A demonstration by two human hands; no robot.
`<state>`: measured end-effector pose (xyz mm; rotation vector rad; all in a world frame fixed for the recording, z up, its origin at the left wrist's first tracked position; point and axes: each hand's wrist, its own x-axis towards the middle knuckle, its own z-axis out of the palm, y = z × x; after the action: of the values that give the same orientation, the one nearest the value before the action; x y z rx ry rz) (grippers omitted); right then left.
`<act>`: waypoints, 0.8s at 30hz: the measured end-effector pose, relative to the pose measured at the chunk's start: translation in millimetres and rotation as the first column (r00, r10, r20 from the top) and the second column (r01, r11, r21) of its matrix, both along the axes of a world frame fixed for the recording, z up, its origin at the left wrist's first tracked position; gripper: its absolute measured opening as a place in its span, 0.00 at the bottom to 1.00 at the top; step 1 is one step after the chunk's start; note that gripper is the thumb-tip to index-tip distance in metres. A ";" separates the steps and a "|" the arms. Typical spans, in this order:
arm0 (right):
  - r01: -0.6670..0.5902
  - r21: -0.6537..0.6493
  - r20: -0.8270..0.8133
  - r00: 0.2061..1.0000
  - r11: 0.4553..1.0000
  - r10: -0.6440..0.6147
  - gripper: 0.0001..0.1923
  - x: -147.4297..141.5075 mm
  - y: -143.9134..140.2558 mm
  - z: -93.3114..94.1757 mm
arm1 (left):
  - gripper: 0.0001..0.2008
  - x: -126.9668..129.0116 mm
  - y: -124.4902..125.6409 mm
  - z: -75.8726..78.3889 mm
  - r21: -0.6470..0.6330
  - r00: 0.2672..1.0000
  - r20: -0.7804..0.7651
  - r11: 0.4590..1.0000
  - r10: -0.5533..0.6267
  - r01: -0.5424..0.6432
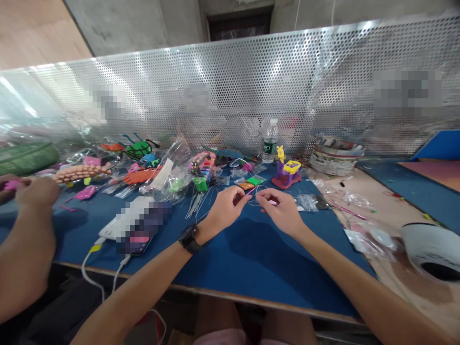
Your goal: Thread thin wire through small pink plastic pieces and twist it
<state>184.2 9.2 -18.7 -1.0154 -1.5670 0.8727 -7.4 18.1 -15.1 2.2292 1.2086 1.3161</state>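
My left hand (pixel 228 206), with a black watch (pixel 189 238) on its wrist, is closed in a pinch at the middle of the blue tabletop. A thin pink strand (pixel 253 189) sticks out from its fingertips towards my other hand. Close beside it, my right hand (pixel 282 209) has its thumb and fingers pressed together; what they hold is too small to make out. Fine pale wire seems to loop near the fingertips. Just beyond lie a green clay packet (pixel 255 180) and an orange one (pixel 246 185). A purple and yellow clay figure (pixel 287 168) stands behind my right hand.
Left of me lie a phone (pixel 145 242), a white device (pixel 127 215) with cables, and clay animals among plastic bags. Another person's hand (pixel 38 194) works at far left. A water bottle (pixel 270 141), paper-covered basket (pixel 334 155) and white bowl (pixel 431 247) stand around.
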 end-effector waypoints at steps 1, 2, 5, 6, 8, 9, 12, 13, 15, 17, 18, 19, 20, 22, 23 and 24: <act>-0.016 -0.007 -0.012 1.000 1.000 0.016 0.16 0.6 0.0 0.5 | 0.15 0.2 0.3 0.6 -0.019 1.000 0.010 1.000 -0.011 0.012; -0.030 -0.019 -0.032 0.999 0.999 0.030 0.17 1.2 0.0 1.1 | 0.15 0.4 0.5 1.2 -0.036 1.000 0.024 0.999 -0.020 0.021; -0.028 -0.072 -0.103 0.994 0.997 0.021 0.19 2.1 0.9 2.1 | 0.13 1.7 0.7 2.6 -0.064 0.996 0.076 0.996 -0.050 0.055; -0.015 -0.090 -0.124 0.992 0.996 0.004 0.19 2.0 1.4 1.9 | 0.13 2.4 0.4 2.8 -0.069 0.994 0.087 0.995 -0.061 0.067; 0.003 -0.127 -0.177 0.984 0.992 -0.025 0.20 1.1 2.6 0.4 | 0.11 3.6 -0.6 2.1 -0.089 0.992 0.096 0.992 -0.083 0.091; 0.007 -0.149 -0.213 0.976 0.989 -0.038 0.20 0.3 3.3 -0.8 | 0.11 4.1 -1.1 1.2 -0.113 0.991 0.093 0.988 -0.099 0.109; -0.017 -0.217 -0.316 0.947 0.976 -0.054 0.20 -2.5 5.9 -4.7 | 0.12 4.0 -2.2 -2.0 -0.213 0.987 0.055 0.964 -0.152 0.160; -0.031 -0.236 -0.342 0.938 0.971 -0.053 0.19 -3.3 7.0 -5.8 | 0.12 3.5 -2.3 -2.8 -0.237 0.985 0.038 0.956 -0.169 0.173; -0.042 -0.258 -0.395 0.916 0.965 -0.066 0.19 -3.8 9.9 -6.9 | 0.12 1.8 -2.4 -3.2 -0.264 0.978 0.019 0.943 -0.206 0.204; -0.038 -0.287 -0.454 0.885 0.957 -0.101 0.19 -2.1 13.3 -5.9 | 0.12 -0.2 -2.1 -2.6 -0.278 0.966 0.033 0.927 -0.255 0.254; -0.056 -0.314 -0.479 0.871 0.948 -0.107 0.20 -0.1 15.1 -4.5 | 0.13 -1.1 -1.9 -2.2 -0.285 0.959 0.051 0.916 -0.280 0.282; -0.102 -0.352 -0.496 0.863 0.930 -0.093 0.20 2.7 16.7 -2.5 | 0.13 -1.7 -1.5 -2.0 -0.292 0.951 0.070 0.905 -0.301 0.308; -0.176 -0.398 -0.506 0.861 0.900 -0.055 0.21 6.2 18.3 -0.1 | 0.13 -2.0 -1.2 -2.0 -0.296 0.943 0.093 0.895 -0.319 0.332; -0.363 -0.490 -0.506 0.859 0.792 0.081 0.21 14.9 21.1 5.1 | 0.13 -1.5 -0.8 -2.4 -0.307 0.922 0.159 0.870 -0.353 0.386; -0.413 -0.512 -0.501 0.856 0.754 0.128 0.22 19.5 22.4 7.3 | 0.13 -0.8 -0.9 -2.6 -0.314 0.907 0.206 0.853 -0.367 0.416; -0.436 -0.519 -0.491 0.856 0.735 0.161 0.22 24.0 23.8 9.1 | 0.13 0.2 -1.2 -2.7 -0.322 0.889 0.261 0.834 -0.376 0.447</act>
<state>208.2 33.0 -9.6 -0.9229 -1.0942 1.8028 -7.2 16.9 -17.9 1.8973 0.7667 0.9943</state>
